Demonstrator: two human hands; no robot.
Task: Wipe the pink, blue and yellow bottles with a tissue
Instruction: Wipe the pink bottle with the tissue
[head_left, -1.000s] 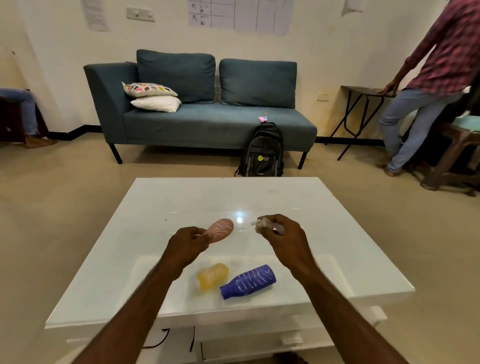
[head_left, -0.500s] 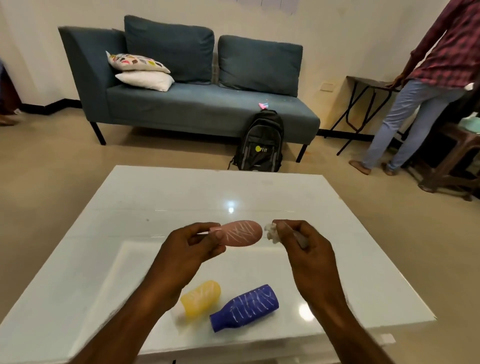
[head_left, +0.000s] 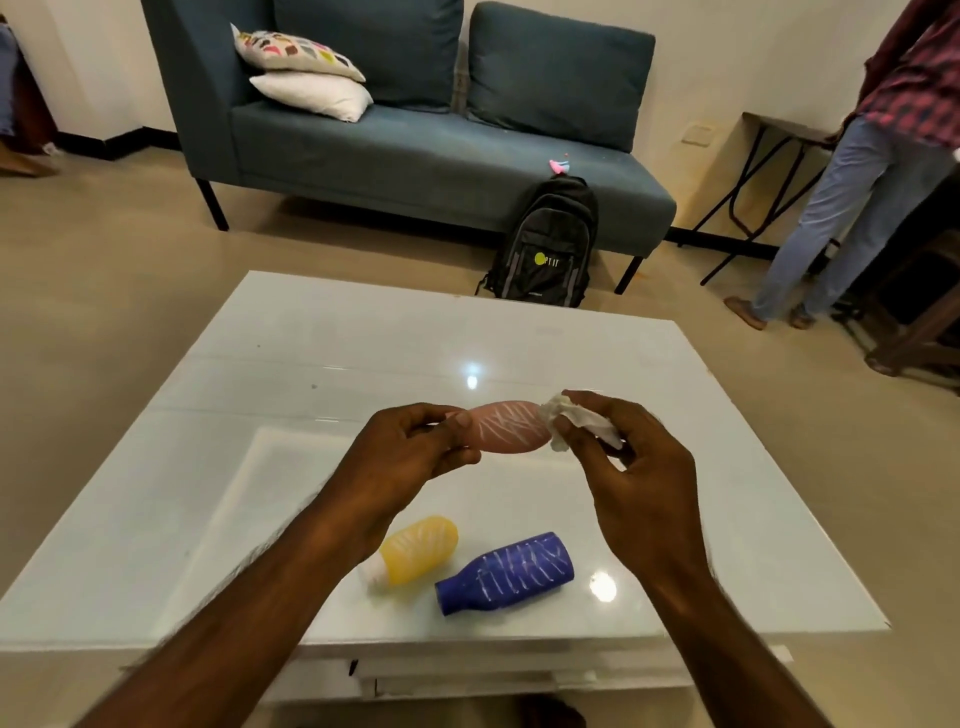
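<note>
My left hand (head_left: 410, 457) holds a pink bottle (head_left: 506, 426) by its neck, sideways above the white table (head_left: 701, 467). White scribbled lines cover its body. My right hand (head_left: 634, 467) pinches a crumpled white tissue (head_left: 571, 418) that touches the bottle's far right end. A yellow bottle (head_left: 415, 548) with a white cap lies on the table below my left wrist. To its right lies a blue bottle (head_left: 511, 571); both carry white lines.
A black backpack (head_left: 545, 244) leans against a blue sofa (head_left: 415, 150) beyond the table. A person in a checked shirt and jeans (head_left: 852, 197) stands at the right by a folding table (head_left: 769, 130). Beige floor surrounds the table.
The tissue in my right hand has come up against the pink bottle's end. My view has tilted down and moved closer to the table.
</note>
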